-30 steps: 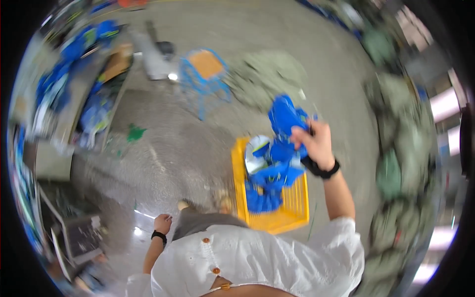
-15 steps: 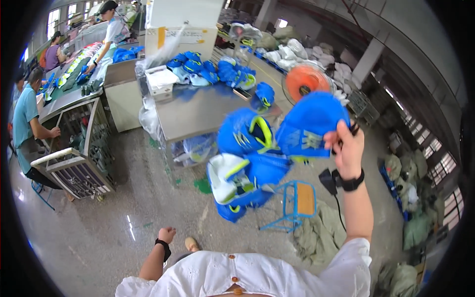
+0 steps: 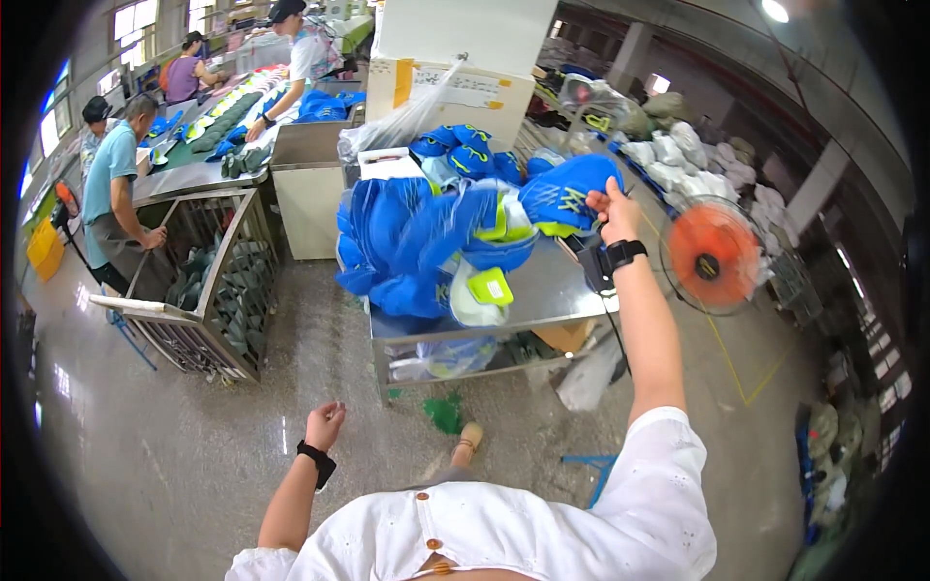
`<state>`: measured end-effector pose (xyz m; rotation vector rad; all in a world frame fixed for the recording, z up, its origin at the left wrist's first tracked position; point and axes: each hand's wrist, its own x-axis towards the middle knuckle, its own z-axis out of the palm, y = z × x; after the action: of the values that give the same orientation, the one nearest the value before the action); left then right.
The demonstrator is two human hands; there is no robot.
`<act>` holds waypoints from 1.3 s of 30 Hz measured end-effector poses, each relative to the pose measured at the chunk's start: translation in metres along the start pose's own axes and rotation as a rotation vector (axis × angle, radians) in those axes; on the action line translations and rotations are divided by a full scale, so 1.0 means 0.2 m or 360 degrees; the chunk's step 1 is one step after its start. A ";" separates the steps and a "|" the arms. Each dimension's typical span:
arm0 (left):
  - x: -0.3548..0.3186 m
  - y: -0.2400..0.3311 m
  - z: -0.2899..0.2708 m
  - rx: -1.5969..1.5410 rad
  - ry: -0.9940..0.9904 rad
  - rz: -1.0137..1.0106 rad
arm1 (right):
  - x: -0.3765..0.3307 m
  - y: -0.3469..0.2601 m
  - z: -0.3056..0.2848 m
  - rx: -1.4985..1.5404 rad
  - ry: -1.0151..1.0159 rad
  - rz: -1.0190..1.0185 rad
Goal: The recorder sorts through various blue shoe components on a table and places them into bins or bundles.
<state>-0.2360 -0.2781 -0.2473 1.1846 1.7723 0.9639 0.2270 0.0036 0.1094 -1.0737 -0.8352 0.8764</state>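
Up at arm's length, the right hand is clamped on the edge of a bundle of blue fabric pieces with yellow-green trim, and that bundle hangs from the grip out to the person's left, its long axis running roughly sideways across the view and sagging downward at the far end. It lies over the steel worktable, the lower pieces touching or just above the tabletop; the view does not settle which. More blue pieces are heaped behind it, near a large white box. The left hand is well apart from all this, low by the person's side over the grey floor, fingers loosely curled and holding nothing. So the right hand alone carries the load, and the bundle's free end lies forward and to the left of it, nearer the table's left corner. An orange fan stands just right of the raised forearm. Farther left, other workers stand by a wire cart and a long bench.
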 end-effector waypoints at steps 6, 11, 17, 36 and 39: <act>0.37 0.36 0.44 0.0375 0.0159 0.0321 | 0.60 0.36 -0.05 -0.0195 -0.0317 0.0084; 0.84 1.06 0.84 0.0496 0.0490 0.0662 | 1.08 0.67 -0.29 -0.0199 -0.0277 0.0409; 1.18 1.24 1.00 0.0649 0.0723 0.0608 | 1.26 1.22 -0.75 -0.0709 -0.0025 0.0519; 1.11 1.18 0.76 0.0594 0.0474 0.0339 | 0.09 1.19 -0.09 -0.1332 -0.0830 -0.0098; 1.11 1.00 0.58 0.0507 0.0554 0.0242 | 0.35 1.34 -0.57 -0.0794 -0.0171 0.0471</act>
<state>-0.1188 0.0058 -0.1590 1.4332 2.1989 1.0519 0.3090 0.0864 -0.1658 -1.6277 -1.0319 1.0052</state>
